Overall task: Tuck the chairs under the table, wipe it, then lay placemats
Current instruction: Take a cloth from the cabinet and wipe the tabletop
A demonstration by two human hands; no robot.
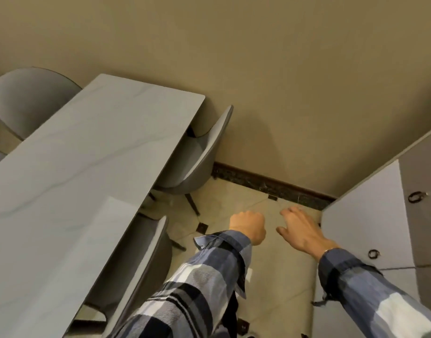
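- Head view: one pale marble table (87, 152); three grey chairs show – far-left chair (27, 98), far-right chair (200, 154), near chair (146, 259), the right pair pushed under.
- Left hand (248, 228) curled, empty; right hand (299, 230) relaxed, empty; both over the floor.
- Grey cabinet (370, 220) stands right.
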